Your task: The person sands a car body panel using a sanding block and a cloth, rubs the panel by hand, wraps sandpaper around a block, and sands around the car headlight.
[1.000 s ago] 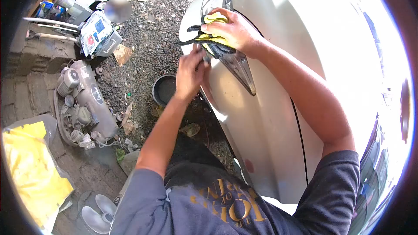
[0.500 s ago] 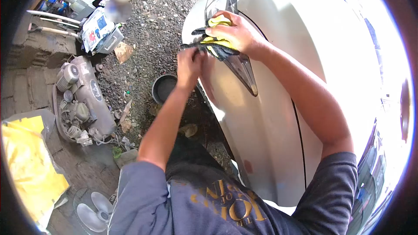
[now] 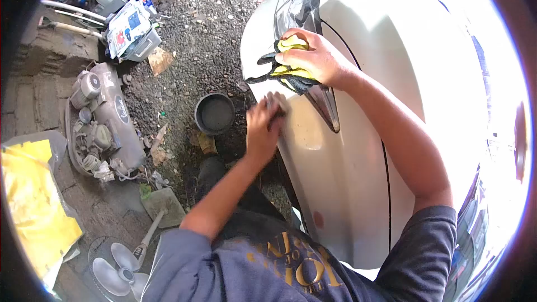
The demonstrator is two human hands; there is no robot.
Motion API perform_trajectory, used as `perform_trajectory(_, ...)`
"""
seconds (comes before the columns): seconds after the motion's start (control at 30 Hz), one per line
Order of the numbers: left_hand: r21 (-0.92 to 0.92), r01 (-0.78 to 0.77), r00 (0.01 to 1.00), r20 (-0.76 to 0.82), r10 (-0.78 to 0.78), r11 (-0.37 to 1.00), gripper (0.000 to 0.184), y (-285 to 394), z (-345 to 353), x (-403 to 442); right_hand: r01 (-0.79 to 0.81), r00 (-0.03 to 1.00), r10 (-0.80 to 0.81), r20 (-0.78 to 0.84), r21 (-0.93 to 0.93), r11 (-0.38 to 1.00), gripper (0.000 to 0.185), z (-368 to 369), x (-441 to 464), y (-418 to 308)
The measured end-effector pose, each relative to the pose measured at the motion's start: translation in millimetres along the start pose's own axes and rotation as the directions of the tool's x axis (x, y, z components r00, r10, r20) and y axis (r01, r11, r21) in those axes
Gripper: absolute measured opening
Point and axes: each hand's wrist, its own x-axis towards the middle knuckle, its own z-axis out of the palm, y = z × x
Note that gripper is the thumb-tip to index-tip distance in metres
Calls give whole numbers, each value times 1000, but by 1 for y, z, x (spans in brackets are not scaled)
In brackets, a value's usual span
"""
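Note:
My right hand (image 3: 313, 59) is closed on a bunched yellow and black glove (image 3: 293, 70), which rests against the white car body (image 3: 347, 173) over the headlight (image 3: 324, 107). Lower and to the left, my left hand (image 3: 265, 126) is at the car's curved edge. Its fingers are bent around a small greyish pad (image 3: 276, 104) that touches the painted surface. Motion blurs the pad and fingertips.
A round dark bucket (image 3: 215, 114) stands on the gravel by my foot. Further left are an air compressor (image 3: 114, 117), a grey plastic box (image 3: 142, 45), a standing fan (image 3: 120, 268) and yellow sheeting (image 3: 36, 196).
My left hand has moved down and right along the car's edge, and the pad now shows. My right hand still holds the glove over the headlight. The view has shifted slightly.

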Motion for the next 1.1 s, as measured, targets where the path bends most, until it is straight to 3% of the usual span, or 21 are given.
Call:
perform_trajectory(0.03,-105,21,1000,-1,-22,994,53,10,-3,-18,9,1000,-9,4,-13,1000,41,0,0,2)
perform_trajectory(0.1,-34,-99,995,-2,99,995,45,-7,-5,10,43,999,-43,15,-48,998,41,-2,4,5)
perform_trajectory(0.17,-177,163,986,71,-153,971,44,-37,-8,79,107,994,-107,-4,-31,994,39,3,4,10)
perform_trajectory(0.23,-31,-99,975,-204,91,995,39,-53,-2,120,155,988,-155,5,-89,984,38,1,6,10)
perform_trajectory(0.3,-146,-34,998,-63,25,989,37,-43,-7,99,78,997,-76,28,-74,994,38,0,2,4)
perform_trajectory(0.33,-128,-40,991,-129,24,991,40,-18,-4,66,50,999,-49,14,-76,996,38,0,1,1)
perform_trajectory(0.37,-23,44,999,32,-43,999,47,8,-11,33,17,1000,-17,0,-76,997,39,0,1,-1)
perform_trajectory(0.4,-90,-56,998,-19,54,994,50,11,-2,-9,1,1000,-1,-9,-36,999,39,0,2,2)
perform_trajectory(0.43,-132,-18,1000,11,20,991,50,21,-2,-33,-14,1000,14,-17,1,1000,40,0,3,5)
perform_trajectory(0.47,-55,1,998,61,3,998,48,11,0,-26,-24,999,25,-27,37,999,40,-1,5,8)
perform_trajectory(0.5,22,16,994,109,-18,1000,45,-4,0,-11,71,997,-72,-24,-49,996,41,-3,7,11)
perform_trajectory(0.57,-48,151,984,99,-146,987,43,-32,-11,63,170,985,-175,-15,-166,971,43,-5,8,13)
perform_trajectory(0.63,-11,49,993,-103,-50,999,44,-52,-3,110,98,994,-106,-32,-185,978,44,-4,5,6)
perform_trajectory(0.67,-47,89,995,-33,-90,995,49,-53,-6,108,22,998,-30,-46,-170,985,45,-3,3,1)
perform_trajectory(0.7,-225,42,999,-1,-43,973,52,-68,7,88,20,999,-27,-45,-148,989,45,-4,5,0)
perform_trajectory(0.77,-63,-21,1000,-19,20,998,52,-9,-1,20,3,999,-7,-46,-97,995,45,-5,5,5)
perform_trajectory(0.87,-117,-5,1000,28,9,993,50,5,-2,-16,47,995,-57,-79,-115,992,40,-5,2,2)
perform_trajectory(0.9,-28,-63,998,5,63,998,45,-8,0,11,98,992,-112,-65,-188,977,37,-6,2,4)
perform_trajectory(0.97,-61,203,978,67,-198,977,43,-33,-7,80,197,974,-222,-38,-328,924,30,-9,2,7)
perform_trajectory(1.03,-58,63,985,-157,-71,996,41,-49,-1,118,391,903,-424,64,-529,753,27,-13,8,21)
perform_trajectory(1.1,-87,98,994,-31,-101,991,45,-30,-10,100,300,948,-318,16,-386,873,27,-12,7,19)
